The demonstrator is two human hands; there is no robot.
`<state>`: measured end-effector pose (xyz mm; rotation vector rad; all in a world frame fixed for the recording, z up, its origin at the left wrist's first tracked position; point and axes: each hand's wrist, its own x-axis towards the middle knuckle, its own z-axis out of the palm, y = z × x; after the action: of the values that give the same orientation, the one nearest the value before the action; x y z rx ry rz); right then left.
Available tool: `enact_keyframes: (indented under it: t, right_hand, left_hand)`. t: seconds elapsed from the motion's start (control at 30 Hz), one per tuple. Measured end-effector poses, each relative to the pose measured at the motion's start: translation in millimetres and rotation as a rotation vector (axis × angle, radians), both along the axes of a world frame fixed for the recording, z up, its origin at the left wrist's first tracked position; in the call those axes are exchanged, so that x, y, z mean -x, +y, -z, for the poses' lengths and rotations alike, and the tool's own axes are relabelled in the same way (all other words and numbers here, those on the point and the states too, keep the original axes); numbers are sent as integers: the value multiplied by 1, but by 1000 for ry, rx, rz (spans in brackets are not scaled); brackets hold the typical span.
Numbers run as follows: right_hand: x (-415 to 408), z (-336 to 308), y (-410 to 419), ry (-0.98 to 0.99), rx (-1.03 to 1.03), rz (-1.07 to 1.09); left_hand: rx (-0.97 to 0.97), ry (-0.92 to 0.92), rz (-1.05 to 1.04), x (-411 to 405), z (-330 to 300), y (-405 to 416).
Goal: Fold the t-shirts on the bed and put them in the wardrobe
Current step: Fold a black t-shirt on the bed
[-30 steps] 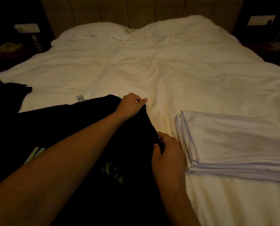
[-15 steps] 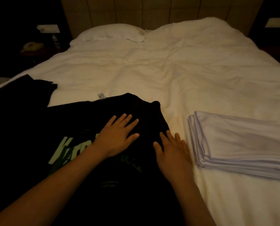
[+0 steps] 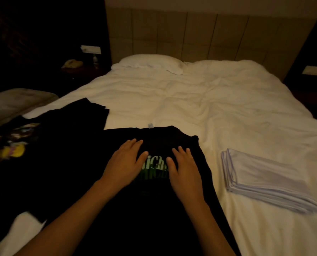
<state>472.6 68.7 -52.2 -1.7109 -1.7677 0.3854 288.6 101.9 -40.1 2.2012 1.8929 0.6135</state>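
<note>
The black t-shirt (image 3: 154, 209) is spread near on the bed (image 3: 200, 100); left hand (image 3: 125, 163) and right hand (image 3: 185, 168) are pressed flat on it, fingers straight, its green print partly hidden; its near edge is cut off.

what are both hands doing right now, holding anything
Left hand: open, flat on the black t-shirt, holding nothing.
Right hand: open, flat on the same shirt, holding nothing.

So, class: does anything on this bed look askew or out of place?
Only small things: a care tag pokes out past the black t-shirt edge, and the pillow sits crooked. The white stack lies neat.
</note>
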Motion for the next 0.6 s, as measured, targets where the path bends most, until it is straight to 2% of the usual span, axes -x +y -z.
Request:
enact_keyframes:
  t: [0.13, 0.37, 0.5, 0.6]
  right_hand:
    - [60, -17, -19, 75, 9, -71]
    - [158, -7, -22, 219, 218, -208]
    - [203, 14, -15, 182, 313, -263]
    - [231, 29, -8, 140, 284, -284]
  left_hand:
    - [43, -139, -67, 60, -12, -44]
    - [170, -403, -129, 165, 10, -88]
    - [326, -462, -152, 207, 42, -91]
    - [353, -460, -213, 225, 64, -81]
